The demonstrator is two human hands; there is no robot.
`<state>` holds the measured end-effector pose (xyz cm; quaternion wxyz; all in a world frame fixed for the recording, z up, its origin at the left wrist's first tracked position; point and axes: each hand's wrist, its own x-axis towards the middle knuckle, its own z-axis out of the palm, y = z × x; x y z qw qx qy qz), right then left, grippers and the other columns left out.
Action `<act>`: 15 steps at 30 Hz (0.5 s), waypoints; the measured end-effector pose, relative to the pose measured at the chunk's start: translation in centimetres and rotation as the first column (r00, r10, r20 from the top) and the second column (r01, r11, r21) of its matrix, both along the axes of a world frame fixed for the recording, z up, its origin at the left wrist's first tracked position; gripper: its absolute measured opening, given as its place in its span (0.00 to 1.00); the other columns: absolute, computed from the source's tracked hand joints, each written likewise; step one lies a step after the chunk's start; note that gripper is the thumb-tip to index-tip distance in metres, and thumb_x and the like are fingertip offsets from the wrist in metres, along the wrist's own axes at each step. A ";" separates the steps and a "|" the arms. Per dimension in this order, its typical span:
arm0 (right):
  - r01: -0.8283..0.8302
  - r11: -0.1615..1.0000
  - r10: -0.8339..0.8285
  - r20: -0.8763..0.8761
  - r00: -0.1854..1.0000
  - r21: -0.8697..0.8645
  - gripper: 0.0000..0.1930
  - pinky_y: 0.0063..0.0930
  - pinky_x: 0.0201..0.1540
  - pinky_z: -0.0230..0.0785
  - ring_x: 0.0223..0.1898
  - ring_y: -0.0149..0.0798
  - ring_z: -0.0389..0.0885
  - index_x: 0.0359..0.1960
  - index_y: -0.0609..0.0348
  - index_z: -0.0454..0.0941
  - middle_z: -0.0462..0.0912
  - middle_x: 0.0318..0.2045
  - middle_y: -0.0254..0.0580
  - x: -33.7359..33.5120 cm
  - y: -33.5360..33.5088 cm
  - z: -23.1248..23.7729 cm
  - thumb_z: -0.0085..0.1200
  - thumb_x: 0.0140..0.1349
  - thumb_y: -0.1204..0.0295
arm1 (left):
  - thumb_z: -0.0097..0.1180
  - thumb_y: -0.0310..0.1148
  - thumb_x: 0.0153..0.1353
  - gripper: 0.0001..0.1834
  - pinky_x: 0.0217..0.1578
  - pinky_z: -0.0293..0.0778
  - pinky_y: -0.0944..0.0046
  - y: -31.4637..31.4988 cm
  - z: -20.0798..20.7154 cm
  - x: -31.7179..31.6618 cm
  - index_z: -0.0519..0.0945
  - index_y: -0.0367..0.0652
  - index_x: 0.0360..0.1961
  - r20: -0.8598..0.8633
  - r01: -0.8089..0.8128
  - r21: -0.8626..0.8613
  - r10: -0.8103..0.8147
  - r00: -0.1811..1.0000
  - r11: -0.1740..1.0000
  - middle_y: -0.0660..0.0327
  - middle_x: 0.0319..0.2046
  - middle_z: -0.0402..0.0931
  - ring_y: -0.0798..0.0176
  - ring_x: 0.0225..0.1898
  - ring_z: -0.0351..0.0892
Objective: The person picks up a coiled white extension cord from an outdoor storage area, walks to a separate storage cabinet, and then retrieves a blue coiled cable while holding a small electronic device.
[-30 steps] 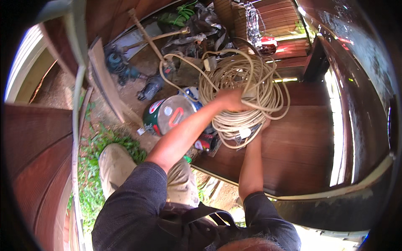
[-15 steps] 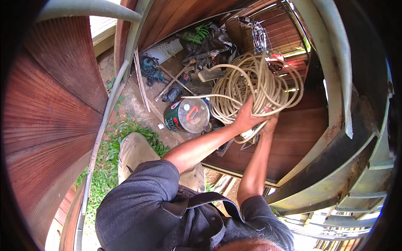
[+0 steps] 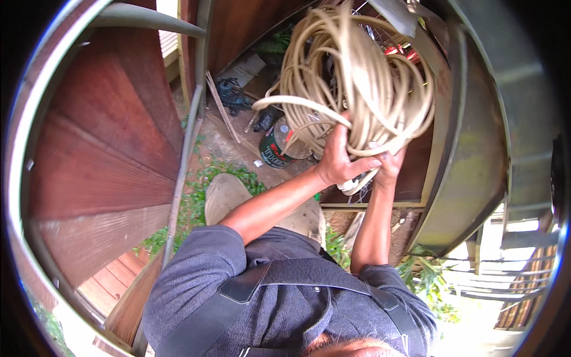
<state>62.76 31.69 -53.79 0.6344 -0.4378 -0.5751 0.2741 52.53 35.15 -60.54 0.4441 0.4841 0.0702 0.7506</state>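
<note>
Higher and larger in view than half a second ago, the coil of cream cable [image 3: 372,95] has come up toward the camera, and its hanging loops now hide part of the top of the green can [image 3: 276,149], which showed nearly whole before. The loops have also spread taller, some of them blurred by motion. My judgement is that the bundle's weight is now borne mostly by the person, though its far side is too crowded to rule out some contact behind. Left hand [image 3: 339,159] grips the near, lower strands just right of the can, thumb stretched across toward the right; the right hand [image 3: 389,163], farther right of the can, is closed round the bottom of the same bundle, with its fingertips partly hidden by cable. Seen against the can, the coil sits to the right and beyond, overlapping it in view. Its long axis runs from the grasped end outward, away from the person's body, the loops fanning widest past the can; one thick bend juts left, over the can's far side. Where the cable's ends lie, I cannot tell. Beyond the can and to its left are a blue power tool [image 3: 233,95] and a dark power tool [image 3: 266,120]; reddish-brown boards [image 3: 414,172] show well to its right.
</note>
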 end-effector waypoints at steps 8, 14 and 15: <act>-0.273 0.926 0.327 0.191 0.925 -0.262 0.34 0.27 0.48 0.75 0.44 0.29 0.80 0.54 0.71 0.77 0.85 0.45 0.38 -4.1 -9.5 -4.0 0.70 0.43 0.65 | 0.69 0.47 0.59 0.58 0.68 0.62 0.52 -12.1 -11.0 -3.7 0.42 0.33 0.75 -0.029 -0.039 -0.128 0.035 0.999 0.991 0.47 0.67 0.63 0.51 0.67 0.66; -0.428 0.862 0.504 0.360 0.785 -0.273 0.37 0.41 0.46 0.78 0.40 0.53 0.86 0.55 0.67 0.73 0.85 0.40 0.56 -7.5 -16.5 -7.2 0.71 0.42 0.62 | 0.72 0.58 0.54 0.59 0.70 0.63 0.50 -19.3 -22.5 -13.8 0.53 0.39 0.75 -0.152 0.203 -0.424 -0.290 0.945 0.882 0.55 0.70 0.62 0.54 0.70 0.64; -0.436 0.855 0.515 0.358 0.779 -0.281 0.35 0.43 0.45 0.77 0.41 0.55 0.87 0.52 0.68 0.74 0.85 0.39 0.59 -7.3 -17.7 -6.9 0.70 0.42 0.62 | 0.73 0.58 0.53 0.59 0.70 0.63 0.50 -20.4 -22.1 -14.0 0.54 0.39 0.75 -0.189 0.179 -0.427 -0.281 0.941 0.886 0.55 0.70 0.63 0.54 0.70 0.65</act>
